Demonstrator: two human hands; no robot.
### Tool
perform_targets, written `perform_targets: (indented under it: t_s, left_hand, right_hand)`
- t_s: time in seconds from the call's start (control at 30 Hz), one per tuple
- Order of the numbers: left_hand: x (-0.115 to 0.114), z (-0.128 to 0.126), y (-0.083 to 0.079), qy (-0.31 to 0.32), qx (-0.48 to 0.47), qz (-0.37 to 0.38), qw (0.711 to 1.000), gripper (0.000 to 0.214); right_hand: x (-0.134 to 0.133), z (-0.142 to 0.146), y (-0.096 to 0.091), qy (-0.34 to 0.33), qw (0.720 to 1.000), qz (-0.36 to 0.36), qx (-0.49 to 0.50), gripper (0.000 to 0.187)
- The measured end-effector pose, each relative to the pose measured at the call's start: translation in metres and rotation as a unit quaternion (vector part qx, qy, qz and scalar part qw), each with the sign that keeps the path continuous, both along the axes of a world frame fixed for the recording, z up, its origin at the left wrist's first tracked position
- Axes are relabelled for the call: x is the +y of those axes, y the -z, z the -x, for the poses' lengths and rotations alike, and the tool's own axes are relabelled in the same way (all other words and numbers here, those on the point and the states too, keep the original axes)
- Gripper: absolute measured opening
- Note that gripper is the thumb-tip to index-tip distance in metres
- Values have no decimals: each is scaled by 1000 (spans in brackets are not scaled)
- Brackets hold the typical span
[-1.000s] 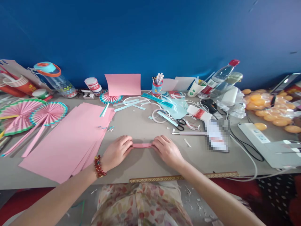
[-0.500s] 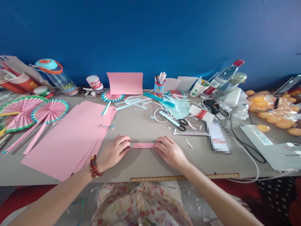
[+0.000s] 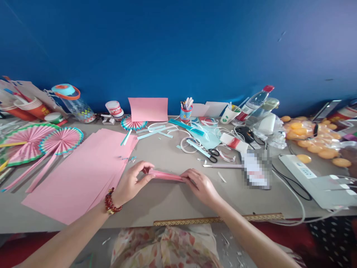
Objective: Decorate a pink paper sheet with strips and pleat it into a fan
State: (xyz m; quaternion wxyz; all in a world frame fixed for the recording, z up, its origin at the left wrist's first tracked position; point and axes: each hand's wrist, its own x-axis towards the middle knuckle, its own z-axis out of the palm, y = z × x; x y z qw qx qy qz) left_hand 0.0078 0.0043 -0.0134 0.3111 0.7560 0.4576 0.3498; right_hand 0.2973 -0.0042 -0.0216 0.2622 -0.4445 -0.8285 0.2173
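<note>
A narrow strip of folded pink paper (image 3: 167, 175) stretches between my two hands, its stacked pleats showing along the edge. My left hand (image 3: 137, 179) pinches its left end between thumb and fingers. At the other end, my right hand (image 3: 199, 184) grips it, fingertips bent over the paper. The strip tilts slightly down to the right, and a shadow lies on the table below it. Beside my left hand lie large sheets of pink paper (image 3: 75, 175), with small paper scraps on their right edge.
Finished pleated paper fans (image 3: 61, 140) lie at the left. Black-handled scissors (image 3: 214, 154), blue paper strips (image 3: 185, 127) and a pen cup (image 3: 186, 112) are beyond my hands. A power strip (image 3: 318, 178) with cables and a bag of orange balls (image 3: 306, 132) occupy the right side.
The folded paper was flat on the table and is now lifted and turned, so its pleated edge shows. My left fingers have shifted their hold. The view has tilted up slightly.
</note>
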Motion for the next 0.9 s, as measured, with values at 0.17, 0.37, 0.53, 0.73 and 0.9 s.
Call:
perform_targets:
  t_s: [0.17, 0.37, 0.53, 0.73, 0.9]
  left_hand:
    - [11, -11, 0, -43, -177, 126, 975, 58]
    - [17, -22, 2, -84, -211, 159, 961, 27]
    - [19, -21, -5, -73, -198, 113, 971, 24]
    - [16, -23, -14, -46, -191, 103, 975, 18]
    - [12, -30, -24, -54, -222, 140, 963, 19]
  right_hand:
    - [-3, 11, -6, 27, 991, 94, 92, 17]
    - [-14, 21, -14, 30, 984, 133, 115, 14]
    - [-21, 22, -21, 57, 974, 165, 147, 16]
    - [-23, 26, -23, 81, 969, 174, 153, 29]
    - [-19, 31, -27, 84, 973, 173, 125, 15]
